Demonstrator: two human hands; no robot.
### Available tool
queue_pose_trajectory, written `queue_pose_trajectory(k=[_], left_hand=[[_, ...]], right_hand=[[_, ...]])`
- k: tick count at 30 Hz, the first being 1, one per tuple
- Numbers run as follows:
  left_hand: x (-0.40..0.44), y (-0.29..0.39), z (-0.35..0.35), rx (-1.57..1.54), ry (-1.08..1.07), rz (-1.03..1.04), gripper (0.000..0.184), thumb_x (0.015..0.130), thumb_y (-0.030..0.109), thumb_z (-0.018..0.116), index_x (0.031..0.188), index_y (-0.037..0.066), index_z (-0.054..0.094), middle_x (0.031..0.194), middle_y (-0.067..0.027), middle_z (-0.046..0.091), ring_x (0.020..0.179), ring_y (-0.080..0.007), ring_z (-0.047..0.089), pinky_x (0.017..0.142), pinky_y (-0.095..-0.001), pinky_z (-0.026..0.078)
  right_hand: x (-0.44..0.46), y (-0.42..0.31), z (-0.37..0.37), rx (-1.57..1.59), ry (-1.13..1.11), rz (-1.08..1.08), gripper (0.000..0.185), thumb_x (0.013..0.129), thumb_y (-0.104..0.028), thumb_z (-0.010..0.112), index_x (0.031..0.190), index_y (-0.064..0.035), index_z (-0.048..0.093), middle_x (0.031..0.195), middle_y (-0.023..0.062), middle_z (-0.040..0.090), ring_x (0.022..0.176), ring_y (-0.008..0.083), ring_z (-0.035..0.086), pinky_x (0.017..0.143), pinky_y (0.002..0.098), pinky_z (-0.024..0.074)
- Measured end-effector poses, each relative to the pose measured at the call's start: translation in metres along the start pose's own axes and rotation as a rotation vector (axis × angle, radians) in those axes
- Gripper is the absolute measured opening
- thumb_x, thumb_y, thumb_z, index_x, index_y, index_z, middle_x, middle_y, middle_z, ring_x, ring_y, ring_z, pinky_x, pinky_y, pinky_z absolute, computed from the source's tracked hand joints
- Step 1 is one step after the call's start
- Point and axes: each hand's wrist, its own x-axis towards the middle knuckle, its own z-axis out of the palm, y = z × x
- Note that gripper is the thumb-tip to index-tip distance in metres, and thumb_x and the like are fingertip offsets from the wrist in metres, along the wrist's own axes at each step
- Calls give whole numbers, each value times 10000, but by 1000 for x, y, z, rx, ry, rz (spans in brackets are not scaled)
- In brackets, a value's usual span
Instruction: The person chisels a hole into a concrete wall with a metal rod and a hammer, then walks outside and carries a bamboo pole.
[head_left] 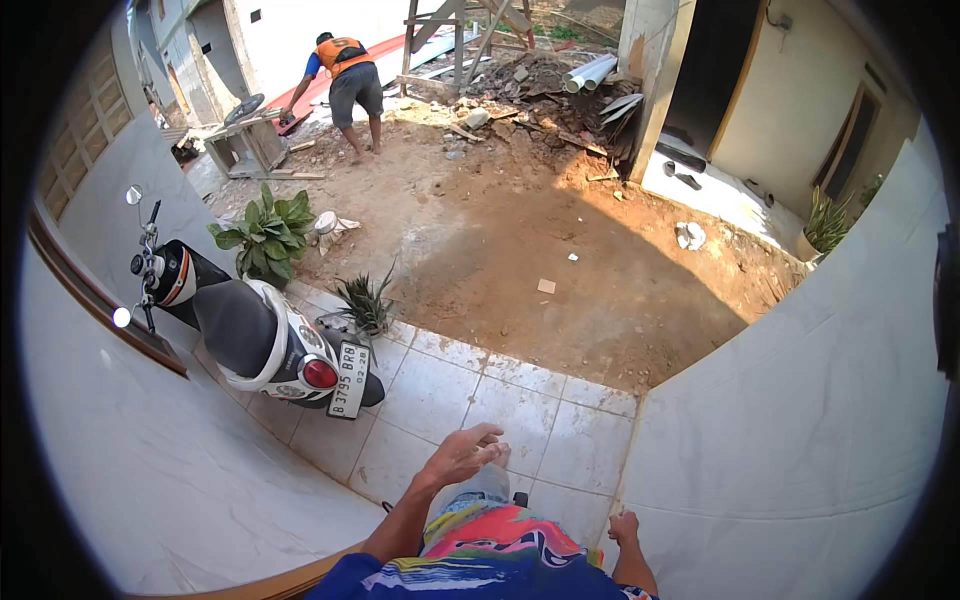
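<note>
My left hand point(466, 455) is held out in front of my body over the white floor tiles point(425, 385), its fingers apart and nothing in them. Lower down at the right, beside the pale wall, my right hand point(624, 526) has its fingers curled; whether they hold anything is too small to make out. A colourful shirt point(500, 550) covers my body between the two arms. One bare foot shows just beyond my left hand.
A scooter point(270, 340) stands at the left, near a leafy plant point(265, 235) and a spiky plant point(366, 302). Brown dirt ground point(500, 250) lies past the tile edge. A person in orange point(350, 80) bends near a rubble heap point(530, 100). Pale walls flank both sides.
</note>
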Motion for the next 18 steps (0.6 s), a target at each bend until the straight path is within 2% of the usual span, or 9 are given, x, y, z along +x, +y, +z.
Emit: queue_pose_trajectory(k=[1, 3, 5, 8, 10, 11, 13, 16, 18], left_hand=[[26, 11, -11, 7, -18, 4, 372, 870, 211, 571, 1173, 8, 499, 1059, -181, 609, 1003, -258, 586, 839, -326, 470], [83, 42, -36, 65, -40, 49, 360, 865, 235, 577, 1151, 25, 519, 1067, -183, 608, 989, -281, 593, 826, -352, 476], [135, 64, -53, 151, -71, 119, 374, 858, 271, 578, 1135, 24, 532, 1044, -186, 612, 973, -292, 597, 821, -360, 470], [205, 92, -64, 288, -111, 251, 400, 857, 319, 568, 1114, 13, 547, 1021, -190, 617, 961, -292, 600, 816, -361, 464], [248, 101, -60, 225, -95, 302, 411, 854, 323, 570, 1109, 0, 545, 1010, -191, 618, 962, -300, 598, 810, -363, 465], [268, 103, -56, 237, -110, 309, 411, 854, 323, 570, 1109, 0, 545, 1010, -191, 618, 962, -300, 598, 810, -363, 465], [305, 109, -47, 183, -161, 210, 361, 857, 249, 589, 1106, -8, 538, 1029, -192, 614, 963, -279, 601, 813, -350, 475], [353, 123, -38, 220, -208, 152, 353, 854, 234, 594, 1101, -11, 536, 1029, -197, 613, 973, -262, 600, 818, -336, 475], [383, 131, -37, 240, -207, 158, 344, 848, 215, 603, 1102, -7, 535, 1020, -188, 617, 967, -255, 601, 821, -337, 475]], right_hand=[[-1, 15, 4, -87, -48, -137, 144, 734, -115, 539, 720, 22, 581, 578, 146, 588, 463, 220, 596, 451, 320, 504], [-29, -14, -4, -139, -24, -160, 223, 741, -188, 552, 680, 23, 587, 536, 174, 580, 479, 264, 615, 481, 351, 511], [-51, -51, -6, -92, 38, -13, 253, 746, -216, 557, 680, 26, 596, 547, 188, 587, 510, 275, 627, 502, 363, 517], [-18, -5, 29, -234, 104, -125, 352, 722, -305, 594, 651, 39, 607, 587, 224, 594, 589, 323, 639, 547, 407, 508], [34, 35, 77, -350, 123, 94, 448, 672, -402, 623, 634, 44, 611, 631, 248, 589, 658, 376, 629, 582, 460, 477], [61, 44, 85, -333, 124, 105, 448, 672, -402, 623, 634, 44, 611, 631, 248, 589, 658, 376, 629, 582, 460, 477], [113, 46, 87, -654, -99, -452, 396, 678, -366, 611, 648, 29, 622, 632, 236, 595, 637, 373, 621, 581, 451, 476], [117, -129, -15, -127, 66, -49, 308, 717, -289, 557, 690, 6, 642, 634, 208, 611, 609, 329, 623, 570, 418, 500], [172, -152, -39, -251, 73, -375, 252, 734, -223, 528, 710, 0, 642, 609, 180, 617, 563, 291, 620, 570, 399, 513]])
